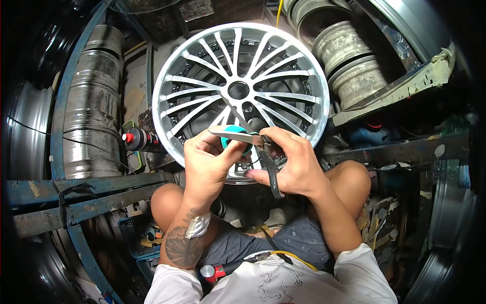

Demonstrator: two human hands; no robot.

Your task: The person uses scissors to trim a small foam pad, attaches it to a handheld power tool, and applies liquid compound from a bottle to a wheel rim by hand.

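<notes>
My left hand (206, 158) is closed around a small teal roll that looks like tape (234, 128), held up in front of my knees. A pair of scissors (271, 175) with dark handles is in my right hand (299, 164), fingers wrapped about the grips. Its blades are parted; one reaches left across the front of the teal roll, the other points up and left over the wheel. Beneath both hands lies a large silver multi-spoke wheel rim (238, 28), face up, its lower edge partly covered by the hands.
Metal rims are stacked on the left (93, 101) and right (344, 48) behind blue-painted frames (30, 185). A dark bottle with a red cap (139, 139) sits left of the wheel. A red-and-black tool (215, 272) rests on my lap, beside a yellow hose (298, 259).
</notes>
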